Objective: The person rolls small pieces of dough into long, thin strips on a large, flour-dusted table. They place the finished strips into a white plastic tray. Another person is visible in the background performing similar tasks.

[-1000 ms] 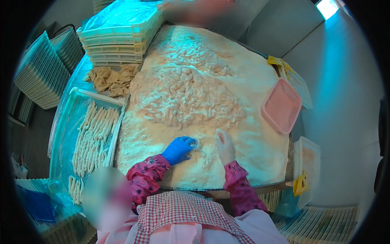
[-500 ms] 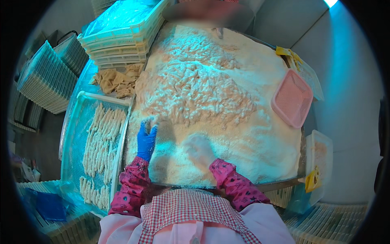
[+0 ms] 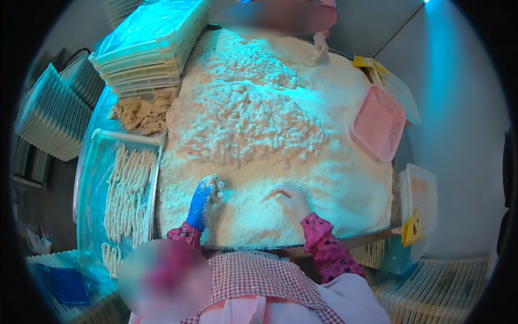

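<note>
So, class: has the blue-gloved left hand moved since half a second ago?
Yes. The left hand moved right, away from the tray of breaded strips, onto the crumb-covered table.

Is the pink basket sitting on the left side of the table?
No, the pink basket lies at the right edge of the crumb-covered table, beside the wall.

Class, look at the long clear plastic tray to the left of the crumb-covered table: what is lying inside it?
Inside the clear plastic tray lie rows of pale breaded strips, side by side lengthwise. Near the bottom a blurred patch covers part of it, so what lies there cannot be seen.
</note>
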The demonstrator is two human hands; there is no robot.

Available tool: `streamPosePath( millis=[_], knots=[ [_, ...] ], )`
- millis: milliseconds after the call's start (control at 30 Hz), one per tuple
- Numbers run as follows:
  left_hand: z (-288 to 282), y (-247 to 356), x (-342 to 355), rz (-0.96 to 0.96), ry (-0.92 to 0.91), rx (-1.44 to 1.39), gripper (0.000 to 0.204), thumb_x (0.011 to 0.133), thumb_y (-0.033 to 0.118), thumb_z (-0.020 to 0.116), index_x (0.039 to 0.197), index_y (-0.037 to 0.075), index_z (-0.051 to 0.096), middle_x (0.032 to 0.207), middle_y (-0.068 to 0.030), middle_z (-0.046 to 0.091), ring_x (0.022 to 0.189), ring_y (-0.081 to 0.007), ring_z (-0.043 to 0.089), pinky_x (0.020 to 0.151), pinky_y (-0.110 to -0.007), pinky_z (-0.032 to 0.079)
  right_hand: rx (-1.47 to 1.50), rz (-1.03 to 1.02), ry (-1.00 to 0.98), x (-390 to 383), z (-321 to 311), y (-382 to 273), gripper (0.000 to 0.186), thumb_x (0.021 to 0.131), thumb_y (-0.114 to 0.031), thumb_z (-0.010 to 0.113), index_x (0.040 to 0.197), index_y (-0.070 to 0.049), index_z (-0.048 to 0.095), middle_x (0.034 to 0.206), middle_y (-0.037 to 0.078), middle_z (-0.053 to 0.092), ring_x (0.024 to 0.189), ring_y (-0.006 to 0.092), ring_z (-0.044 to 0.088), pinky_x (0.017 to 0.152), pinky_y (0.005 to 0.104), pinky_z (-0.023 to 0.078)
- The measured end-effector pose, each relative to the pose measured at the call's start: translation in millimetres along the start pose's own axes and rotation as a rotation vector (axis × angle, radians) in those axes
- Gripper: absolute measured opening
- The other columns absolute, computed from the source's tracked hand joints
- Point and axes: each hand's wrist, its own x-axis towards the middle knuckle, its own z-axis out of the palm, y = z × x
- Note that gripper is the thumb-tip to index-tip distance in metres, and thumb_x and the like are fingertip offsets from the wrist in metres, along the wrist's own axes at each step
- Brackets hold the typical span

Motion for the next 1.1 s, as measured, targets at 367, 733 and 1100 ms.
streamPosePath(
  millis=[367,733,1100],
  knots=[
    [33.4,-37.2,-8.5,-0.064,-0.126,-0.671,0.037,0.092,0.033,0.041,0.116,0.006,0.048,0.129,-0.0179,0.045,0.12,-0.0337,0.042,0.1,-0.048,0.033,-0.083,-0.554,0.306,-21.8,71.8,-90.6,0.023,0.074,-0.011,0.067,0.096,-0.007,0.066,0.1,0.007,0.064,0.091,0.0212,0.058,0.076,0.0324,0.047],
    [53.5,-45.2,-8.6,0.003,-0.307,-0.362,0.051,0.095,0.034,0.034,0.14,0.011,0.023,0.139,-0.0138,0.034,0.126,-0.0267,0.035,0.102,-0.04,0.032,-0.607,-0.832,0.355,-4.2,80.3,-124.9,0.048,0.085,-0.024,0.043,0.132,-0.016,0.044,0.14,0.009,0.035,0.133,0.0329,0.022,0.108,0.052,0.009],
    [38.6,-52.5,-21.3,-0.086,-0.103,0.004,0.057,0.094,0.027,0.038,0.144,0.015,0.013,0.146,-0.0066,0.02,0.13,-0.0268,0.026,0.106,-0.044,0.021,-0.46,-0.643,0.423,15.6,81.5,-105.6,0.052,0.088,-0.027,0.044,0.136,-0.01,0.034,0.14,0.012,0.032,0.13,0.0328,0.028,0.106,0.0477,0.016]
  ],
)
